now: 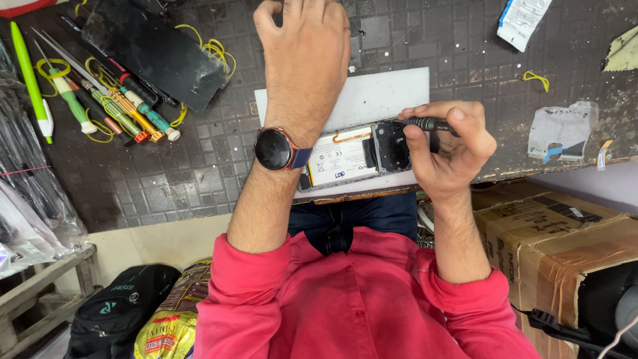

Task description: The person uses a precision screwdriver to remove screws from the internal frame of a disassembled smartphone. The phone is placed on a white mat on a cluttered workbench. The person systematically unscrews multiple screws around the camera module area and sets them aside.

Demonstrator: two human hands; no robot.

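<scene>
An opened phone [345, 157] lies on a white pad [379, 96] at the near edge of the dark workbench, with its white battery and black inner frame exposed. My right hand [452, 149] grips a black screwdriver [428, 123] whose tip points into the phone's black end. My left hand [302, 60], a round black watch on its wrist, reaches over the phone and rests on the bench beyond the pad. Its fingertips are cut off by the top edge of the view.
Several screwdrivers [113, 106] and a green pen [30, 80] lie at the left beside a black phone panel [156, 50] and yellow rubber bands. A clear plastic piece [561, 129] sits right. A cardboard box [551, 233] and a black backpack [119, 306] are below the bench.
</scene>
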